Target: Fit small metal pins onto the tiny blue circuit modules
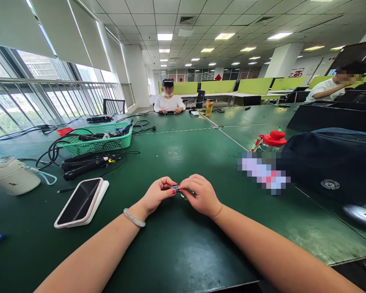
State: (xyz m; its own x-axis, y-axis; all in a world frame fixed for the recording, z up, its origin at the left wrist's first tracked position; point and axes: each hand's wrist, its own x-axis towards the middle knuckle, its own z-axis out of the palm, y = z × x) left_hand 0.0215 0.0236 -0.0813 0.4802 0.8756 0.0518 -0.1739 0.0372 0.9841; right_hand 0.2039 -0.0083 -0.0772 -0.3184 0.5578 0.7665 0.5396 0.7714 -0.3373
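Note:
Between my two hands, just above the green tabletop, is a small blue-grey piece (175, 188) with pale marks; it is too small to tell its kind. My left hand (158, 194), with a pale bangle on the wrist, pinches its left end between thumb and fingers. From the other side, my right hand (201, 193) has its fingertips closed on the right end. Small white bits (183, 197) show just below the right fingertips; whether they lie on the table or hang from the piece, I cannot tell.
A phone (79, 201) lies on a white slab at left, near a black folded item (83, 165), a green basket (99, 142) of cables and a beige pouch (14, 175). On the right are a red-lidded bottle (273, 140), dark bag (329, 162) and mouse (361, 215). Someone sits opposite.

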